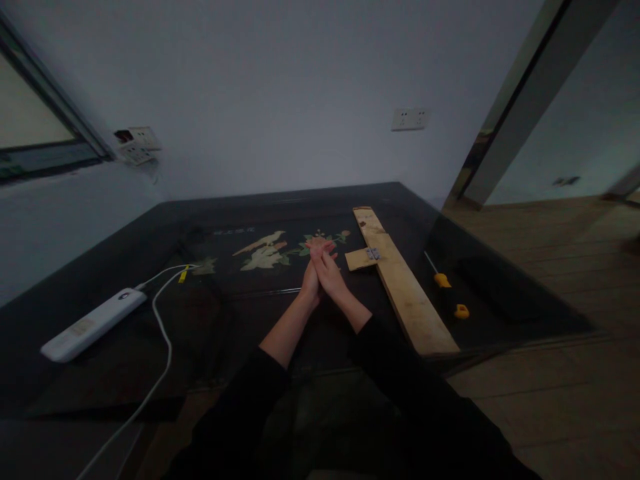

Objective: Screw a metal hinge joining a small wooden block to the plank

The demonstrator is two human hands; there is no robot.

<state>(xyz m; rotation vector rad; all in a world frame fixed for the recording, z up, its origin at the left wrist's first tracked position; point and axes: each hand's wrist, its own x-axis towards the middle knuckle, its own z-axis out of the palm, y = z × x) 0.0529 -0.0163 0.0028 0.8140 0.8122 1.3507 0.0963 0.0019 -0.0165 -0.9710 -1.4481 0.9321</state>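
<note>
My left hand and my right hand are pressed palm to palm above the dark table, over its painted flowers. The fingers look stretched out, and nothing shows between the palms, though their inner faces are hidden. Just right of my hands lies a small wooden piece, joined by a grey metal hinge to a long wooden plank. A screwdriver with a yellow handle rests beyond the plank. Near it is a small yellow-orange object whose kind I cannot make out.
On the left side of the dark table lies a long white device. Its white cable loops over the front edge and carries a yellow tag. Wall sockets are set in the wall behind. Wooden flooring extends to the right.
</note>
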